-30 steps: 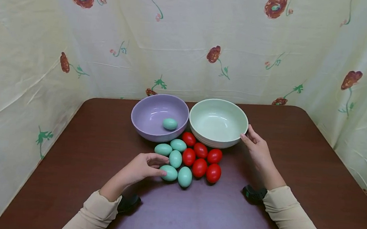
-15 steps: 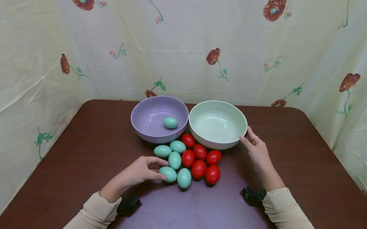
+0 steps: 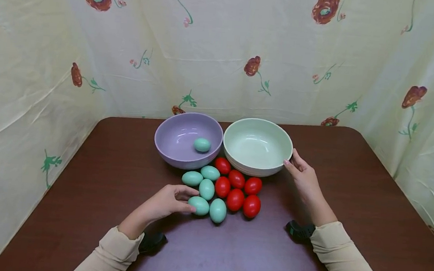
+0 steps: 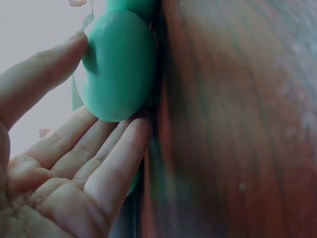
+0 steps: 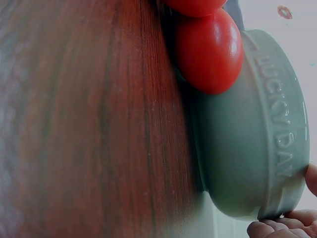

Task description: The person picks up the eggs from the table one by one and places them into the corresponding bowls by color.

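My left hand (image 4: 67, 171) is framing a green egg (image 4: 120, 67): my thumb is touching it at its ten o'clock, while my fingers, nearly straight, are extending to its six and seven. Another green egg (image 4: 133, 7) is peeking out at twelve. The brown wood-grained table (image 4: 237, 129) is filling three o'clock; a pale backdrop (image 4: 32, 25) is showing at ten.

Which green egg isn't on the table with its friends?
The green egg inside the purple bowl; the other five green eggs lie on the table.
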`<state>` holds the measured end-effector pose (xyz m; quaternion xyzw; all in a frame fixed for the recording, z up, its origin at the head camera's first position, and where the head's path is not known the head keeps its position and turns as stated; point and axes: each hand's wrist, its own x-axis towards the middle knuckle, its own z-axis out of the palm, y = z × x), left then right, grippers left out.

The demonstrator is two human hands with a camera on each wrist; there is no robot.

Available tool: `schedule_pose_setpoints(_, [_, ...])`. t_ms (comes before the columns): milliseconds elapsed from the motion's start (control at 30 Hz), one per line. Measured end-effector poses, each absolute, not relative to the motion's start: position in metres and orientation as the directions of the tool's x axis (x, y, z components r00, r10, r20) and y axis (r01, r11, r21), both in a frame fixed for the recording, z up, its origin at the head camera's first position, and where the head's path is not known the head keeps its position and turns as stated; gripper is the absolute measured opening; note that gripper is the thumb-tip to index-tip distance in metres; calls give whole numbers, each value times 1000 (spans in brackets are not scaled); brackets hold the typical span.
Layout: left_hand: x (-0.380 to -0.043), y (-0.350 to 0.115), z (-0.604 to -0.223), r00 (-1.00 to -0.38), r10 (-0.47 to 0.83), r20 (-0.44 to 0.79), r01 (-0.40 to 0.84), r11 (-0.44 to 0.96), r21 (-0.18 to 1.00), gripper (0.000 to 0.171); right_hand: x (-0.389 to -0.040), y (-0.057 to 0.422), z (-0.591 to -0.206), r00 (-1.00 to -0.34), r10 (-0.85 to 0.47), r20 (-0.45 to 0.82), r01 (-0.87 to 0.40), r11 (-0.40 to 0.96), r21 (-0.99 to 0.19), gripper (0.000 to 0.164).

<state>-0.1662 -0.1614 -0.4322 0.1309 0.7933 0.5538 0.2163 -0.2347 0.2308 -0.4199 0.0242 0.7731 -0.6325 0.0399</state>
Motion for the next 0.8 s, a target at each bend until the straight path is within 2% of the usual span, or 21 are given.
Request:
schedule_pose_setpoints(233, [-166,-161,-434,-878,438,-194,-29,356,934,46,-235,230,-420,-995,-11,-98,94,191,-977,69])
schedule_pose_setpoints(600, [-165,-160,-432,-898,407,-165,43,455,889,37,-234,231,-420,-996,-13,-86,82,192,-978,70])
schedule_pose_setpoints(800, [-165,-159,-431,-908,389,-154,48,461,886,36,-235,231,-419,-996,-16,-91,86,197,-977,68])
